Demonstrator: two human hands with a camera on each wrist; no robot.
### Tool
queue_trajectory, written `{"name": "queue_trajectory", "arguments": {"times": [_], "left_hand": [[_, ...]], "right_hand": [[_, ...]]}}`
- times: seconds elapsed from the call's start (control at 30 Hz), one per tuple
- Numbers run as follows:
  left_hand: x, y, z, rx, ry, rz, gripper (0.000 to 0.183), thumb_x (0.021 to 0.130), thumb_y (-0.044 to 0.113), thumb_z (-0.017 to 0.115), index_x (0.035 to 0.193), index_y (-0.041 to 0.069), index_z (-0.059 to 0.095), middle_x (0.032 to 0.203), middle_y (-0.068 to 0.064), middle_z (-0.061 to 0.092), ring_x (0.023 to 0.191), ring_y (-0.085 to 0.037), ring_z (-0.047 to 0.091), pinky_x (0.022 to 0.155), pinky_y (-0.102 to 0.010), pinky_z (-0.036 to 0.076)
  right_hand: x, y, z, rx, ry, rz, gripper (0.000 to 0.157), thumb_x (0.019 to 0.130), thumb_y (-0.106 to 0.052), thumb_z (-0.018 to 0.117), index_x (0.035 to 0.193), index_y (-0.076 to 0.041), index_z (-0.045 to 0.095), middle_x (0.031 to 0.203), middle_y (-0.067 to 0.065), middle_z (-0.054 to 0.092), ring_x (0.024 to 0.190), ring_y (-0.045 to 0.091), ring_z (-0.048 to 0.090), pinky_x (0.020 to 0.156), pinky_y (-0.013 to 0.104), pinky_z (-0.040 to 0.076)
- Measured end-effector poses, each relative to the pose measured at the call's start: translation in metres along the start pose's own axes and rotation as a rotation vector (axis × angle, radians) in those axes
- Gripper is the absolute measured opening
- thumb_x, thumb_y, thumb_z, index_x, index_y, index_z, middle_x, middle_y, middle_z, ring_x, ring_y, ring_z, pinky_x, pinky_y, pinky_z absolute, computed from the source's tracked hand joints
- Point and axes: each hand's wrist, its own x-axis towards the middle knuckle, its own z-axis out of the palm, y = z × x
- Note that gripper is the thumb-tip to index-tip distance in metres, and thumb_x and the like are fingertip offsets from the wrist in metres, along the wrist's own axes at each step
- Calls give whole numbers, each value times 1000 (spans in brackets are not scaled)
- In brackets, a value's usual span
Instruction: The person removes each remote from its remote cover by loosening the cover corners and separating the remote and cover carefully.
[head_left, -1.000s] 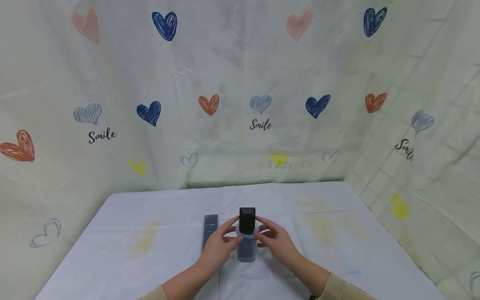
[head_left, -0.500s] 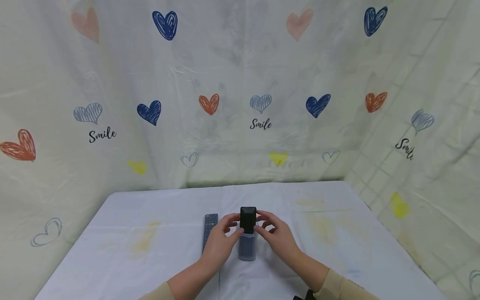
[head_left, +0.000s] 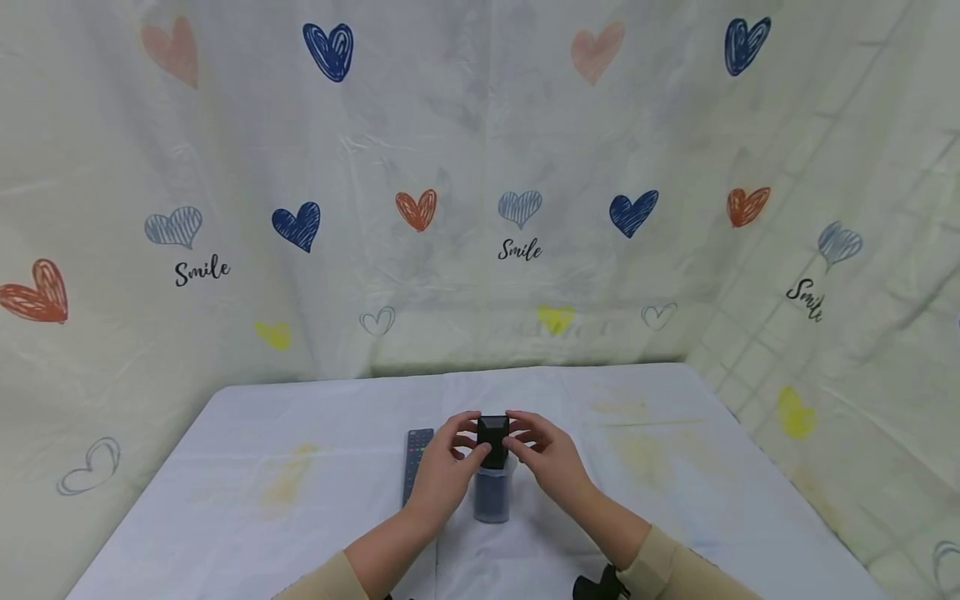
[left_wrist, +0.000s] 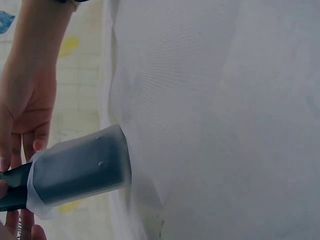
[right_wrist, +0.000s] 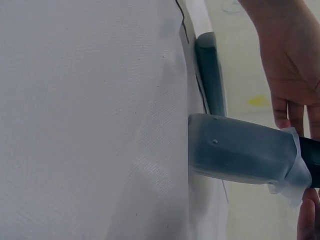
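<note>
A black remote control (head_left: pixel 492 437) stands on end before me, its lower part inside a translucent soft sleeve (head_left: pixel 492 498). Only its bare black upper end rises out of the sleeve's loose rim. From the left, my left hand (head_left: pixel 442 475) pinches that end between thumb and fingers. My right hand (head_left: pixel 553 462) pinches it from the other side, thumb on the near face. In the left wrist view the sleeve (left_wrist: pixel 82 167) has small bumps and a bunched, pale rim below the fingers. The right wrist view shows the sleeved end (right_wrist: pixel 235 147) right at the white cloth.
Another dark remote control (head_left: pixel 417 462) with buttons lies on the white-covered table (head_left: pixel 337 500), left of the sleeve and partly behind my left hand. A black object (head_left: pixel 600 585) sits at my right sleeve. A curtain printed with hearts (head_left: pixel 420 125) hangs behind the table.
Both hands have moved up from the sleeve's rim to the bare black end of the remote control. The rim, spread wide around it earlier, now sits closer in. The other remote control stays put.
</note>
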Motion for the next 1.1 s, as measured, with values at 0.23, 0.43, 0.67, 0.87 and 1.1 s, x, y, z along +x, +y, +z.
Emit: {"name": "queue_trajectory", "arguments": {"times": [0.23, 0.43, 0.67, 0.87, 1.1], "left_hand": [[2, 1, 0, -14, -11, -3, 44, 94, 30, 70, 135, 34, 55, 117, 9, 59, 100, -10, 59, 84, -31, 50], [6, 2, -2, -36, -31, 34, 45, 96, 25, 68, 137, 35, 56, 125, 9, 61, 106, -10, 60, 89, -32, 52], [11, 3, -4, -5, -50, 83, 49, 94, 27, 70, 140, 32, 56, 132, 10, 60, 114, -12, 60, 97, -40, 49], [9, 7, -2, 51, -66, 72, 58, 89, 35, 75, 143, 29, 53, 135, 10, 58, 115, -13, 57, 95, -42, 50], [5, 11, 0, 75, -50, 68, 65, 85, 43, 77, 143, 26, 52, 131, 9, 60, 111, -12, 57, 93, -41, 51]], "right_hand": [[2, -5, -2, 66, -14, 2, 41, 87, -11, 77, 126, -16, 67, 104, 1, 70, 93, 18, 67, 71, 28, 57], [3, -10, -4, 100, -1, -31, 37, 86, -9, 77, 121, -16, 69, 97, 4, 71, 87, 27, 68, 70, 28, 58], [2, -14, -3, 45, 18, -95, 29, 85, -10, 78, 114, -14, 72, 94, 2, 72, 83, 21, 68, 69, 26, 56], [0, -18, -3, 58, -12, -81, 28, 87, -11, 76, 115, -12, 72, 97, 3, 73, 84, 24, 69, 68, 26, 57], [-3, -22, -7, 21, -89, -91, 24, 93, -16, 71, 116, -11, 73, 103, 6, 74, 67, 28, 65, 61, 27, 56]]}}
